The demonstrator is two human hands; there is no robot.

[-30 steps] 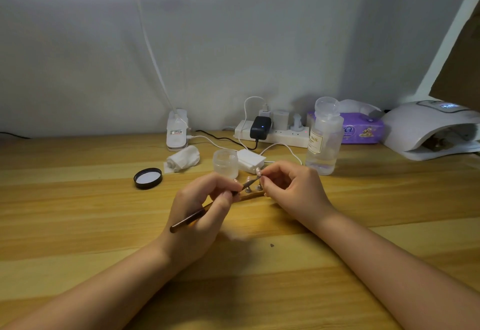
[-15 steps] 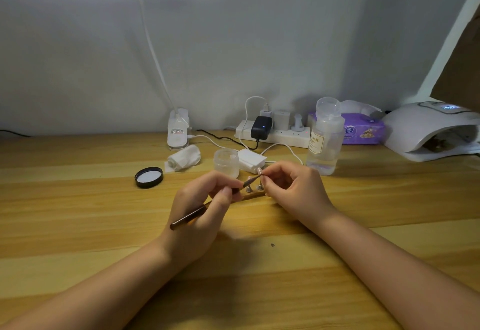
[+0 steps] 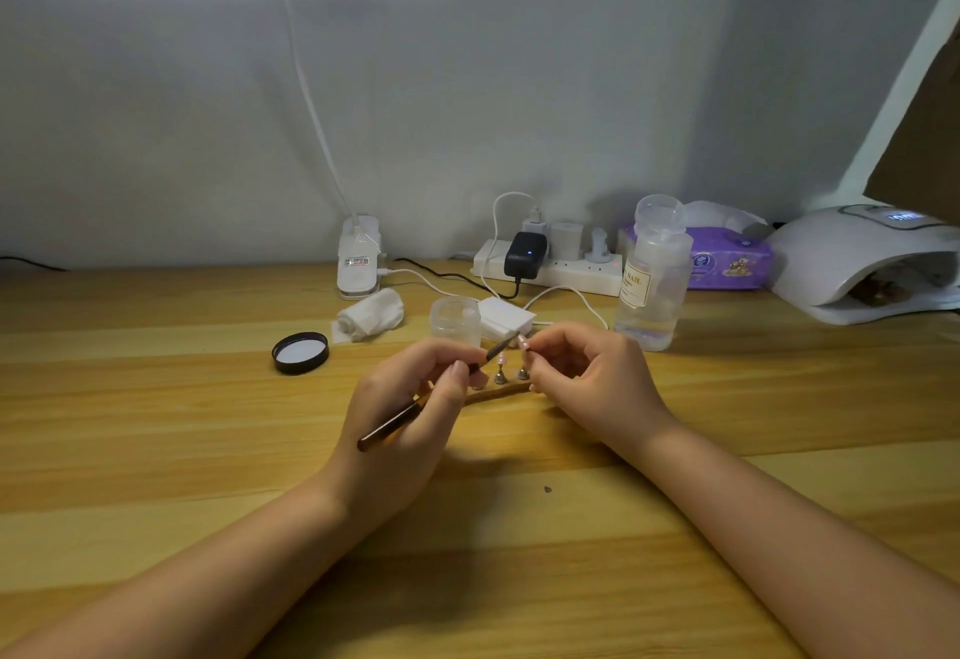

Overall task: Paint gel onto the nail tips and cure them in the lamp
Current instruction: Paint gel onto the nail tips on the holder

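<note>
Near edge: I see bare wooden table (image 3: 156,450) on either side of both forearms.
Left flank: only the black lid (image 3: 300,353) and a rolled tissue (image 3: 370,315) stand there.
Behind hands: small clear jar (image 3: 455,320), white adapter (image 3: 506,318), cables crowd the path.
Right route: clear bottle (image 3: 653,274) stands toward the nail lamp (image 3: 857,263); its mouth looks occupied, I think.

Nail lamp (image 3: 852,263) cut by right edge; its interior too dim

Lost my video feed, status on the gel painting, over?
Left hand grips brush, bristles at nail tip. Right hand pinches that tip. Lamp far right, path unobstructed.
</note>
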